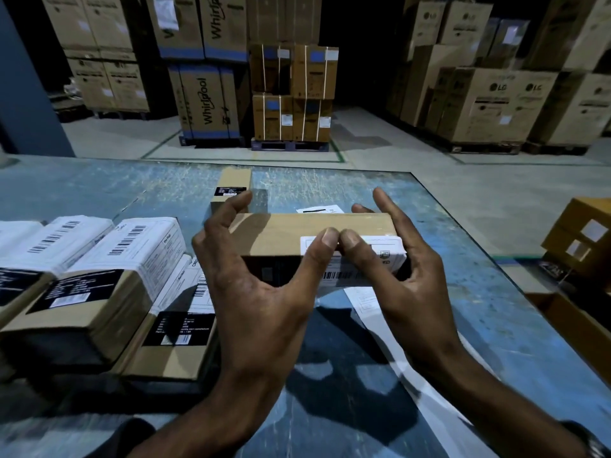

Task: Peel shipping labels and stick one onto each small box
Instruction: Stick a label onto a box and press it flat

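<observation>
A small brown cardboard box (291, 231) is held above the blue table (446, 319) between both hands. My left hand (258, 292) grips its left end, fingers behind and thumb on the near top edge. My right hand (400, 269) grips the right end the same way. Both thumbs press side by side on a white shipping label (383, 249) that wraps from the box's top over its near side. Another small box (233, 186) with a black sticker stands just behind. A white label sheet (319, 209) lies on the table beyond the held box.
Several labelled small boxes (109, 279) are packed together at my left. White backing strips (390, 352) trail across the table under my right arm. Brown cartons (582, 236) sit off the table's right edge. Stacks of large cartons (211, 100) on pallets stand on the floor beyond.
</observation>
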`<state>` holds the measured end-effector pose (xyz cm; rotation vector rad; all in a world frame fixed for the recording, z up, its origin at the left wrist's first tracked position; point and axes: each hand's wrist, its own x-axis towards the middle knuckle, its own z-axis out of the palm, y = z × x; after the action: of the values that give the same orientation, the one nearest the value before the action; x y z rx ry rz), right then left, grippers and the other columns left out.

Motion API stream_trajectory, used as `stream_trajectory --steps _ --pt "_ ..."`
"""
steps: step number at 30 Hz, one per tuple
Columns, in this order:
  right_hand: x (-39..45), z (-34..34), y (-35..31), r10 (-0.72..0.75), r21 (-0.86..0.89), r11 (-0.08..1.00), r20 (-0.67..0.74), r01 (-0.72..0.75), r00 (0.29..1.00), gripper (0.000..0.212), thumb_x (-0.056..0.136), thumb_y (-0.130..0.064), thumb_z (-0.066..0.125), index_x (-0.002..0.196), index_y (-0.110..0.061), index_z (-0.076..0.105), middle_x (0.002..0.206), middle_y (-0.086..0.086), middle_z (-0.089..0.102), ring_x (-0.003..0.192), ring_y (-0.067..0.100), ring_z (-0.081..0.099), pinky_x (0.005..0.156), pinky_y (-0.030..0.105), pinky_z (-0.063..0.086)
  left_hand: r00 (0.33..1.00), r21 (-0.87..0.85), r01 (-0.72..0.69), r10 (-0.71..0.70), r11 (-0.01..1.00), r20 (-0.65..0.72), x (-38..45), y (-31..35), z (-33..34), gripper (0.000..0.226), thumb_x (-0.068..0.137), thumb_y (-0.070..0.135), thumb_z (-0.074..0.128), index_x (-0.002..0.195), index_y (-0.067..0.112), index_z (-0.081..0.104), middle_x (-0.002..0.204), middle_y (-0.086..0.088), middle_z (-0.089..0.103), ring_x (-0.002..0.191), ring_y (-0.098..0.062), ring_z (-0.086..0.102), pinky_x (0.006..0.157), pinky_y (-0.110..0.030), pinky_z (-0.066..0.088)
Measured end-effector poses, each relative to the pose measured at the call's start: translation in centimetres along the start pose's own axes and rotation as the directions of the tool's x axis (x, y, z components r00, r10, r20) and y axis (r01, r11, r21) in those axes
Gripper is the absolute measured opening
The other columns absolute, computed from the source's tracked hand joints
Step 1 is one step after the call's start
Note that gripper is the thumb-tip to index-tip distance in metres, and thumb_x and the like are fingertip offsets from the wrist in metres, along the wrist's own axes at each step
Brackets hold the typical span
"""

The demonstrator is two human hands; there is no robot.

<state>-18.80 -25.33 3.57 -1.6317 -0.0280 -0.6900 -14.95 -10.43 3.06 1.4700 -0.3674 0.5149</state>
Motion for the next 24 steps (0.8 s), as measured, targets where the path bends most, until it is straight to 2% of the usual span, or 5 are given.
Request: stream_trajectory --steps 4,13,16,20,24 --pt "0.14 -0.11 0.21 -0.022 0.014 1.000 -0.007 0.022 1.000 0.073 0.088 -0.040 0.071 0.157 -0.032 0.049 0.138 -0.018 0.069 0.118 0.004 0.071 0.087 0.022 0.061 1.000 -0.027 0.027 -0.026 0.999 0.008 -0.10 -0.26 0.12 0.075 0.080 0.046 0.087 0.142 0.034 0.047 0.138 0.007 0.044 0.131 -0.012 0.054 0.102 -0.027 0.055" --pt "0.58 -0.46 0.70 0.137 0.122 0.984 -0.041 -0.131 0.990 0.050 0.102 -0.047 0.051 0.148 -0.029 0.061 0.138 -0.019 0.070 0.129 0.006 0.065 0.115 0.051 0.050 0.999 -0.102 0.043 -0.042 0.994 0.008 0.42 -0.42 0.11 0.046 0.095 0.031 0.074 0.135 0.036 0.052 0.137 0.002 0.044 0.127 -0.024 0.061 0.085 -0.038 0.065" --pt "0.25 -0.09 0.56 0.105 0.088 0.991 -0.017 -0.103 0.994 0.055 0.100 -0.060 0.058 0.151 -0.038 0.056 0.143 -0.022 0.065 0.130 0.003 0.063 0.113 0.042 0.052 0.999 -0.086 0.034 -0.035 0.996 -0.009 0.33 -0.43 0.17 0.056 0.088 0.038 0.077 0.137 0.033 0.050 0.137 0.003 0.045 0.126 -0.020 0.061 0.093 -0.035 0.062" --pt "-0.03 0.10 0.80 0.021 -0.016 1.000 0.004 -0.021 1.000 0.085 0.084 -0.051 0.079 0.160 -0.033 0.045 0.146 -0.019 0.063 0.124 0.001 0.067 0.096 0.022 0.059 1.000 0.041 -0.020 0.021 0.999 -0.019 -0.21 -0.06 0.30 0.077 0.077 0.046 0.089 0.140 0.026 0.049 0.134 0.000 0.046 0.126 -0.008 0.053 0.097 -0.010 0.044" --pt "0.30 -0.08 0.71 0.058 0.041 0.998 -0.014 -0.057 0.998 0.065 0.091 -0.042 0.068 0.153 -0.030 0.056 0.140 -0.018 0.068 0.125 0.005 0.067 0.103 0.035 0.059 1.000 -0.033 0.007 -0.008 0.999 -0.020 0.52 -0.71 0.02 0.062 0.085 0.034 0.087 0.135 0.032 0.052 0.136 -0.001 0.048 0.126 -0.016 0.058 0.100 -0.030 0.056"
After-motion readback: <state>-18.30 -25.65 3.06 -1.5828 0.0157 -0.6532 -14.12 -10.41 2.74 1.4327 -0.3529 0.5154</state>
